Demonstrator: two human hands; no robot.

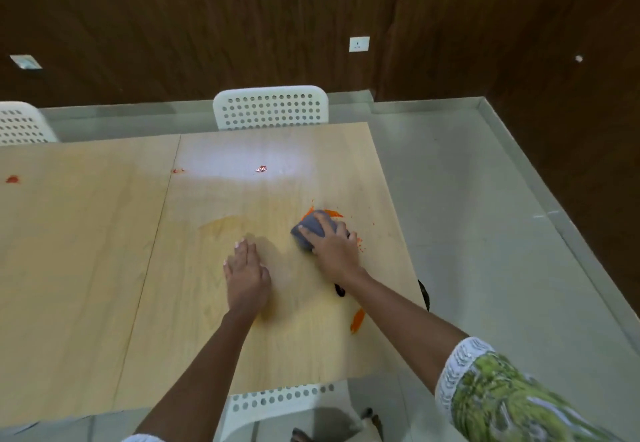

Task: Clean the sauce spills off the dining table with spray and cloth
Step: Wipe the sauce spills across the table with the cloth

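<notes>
the cloth, a grey bunched wad, lay on the right part of the wooden table, near its right edge. its long axis ran from lower left to upper right, the far end pointing at the orange sauce smear it touched. the right hand lay on top of the cloth, pressing it down with fingers spread and bent over it, gripping its top. orange specks sat just beside that hand on the right. the left hand rested flat on the table with straight fingers together, holding nothing, apart from the right hand and left of the cloth. a faint pale orange film showed on the wood beyond the left hand. another orange streak lay near the right edge, below the right forearm, and a small dark object showed just beside that arm; what it was could not be told. farther off were three small red spots: one in a bright glare patch, one by the table seam, one at far left. a white perforated chair stood at the far side, another at far left, and a third at the near edge. the right sleeve was green-patterned with a white cuff.
</notes>
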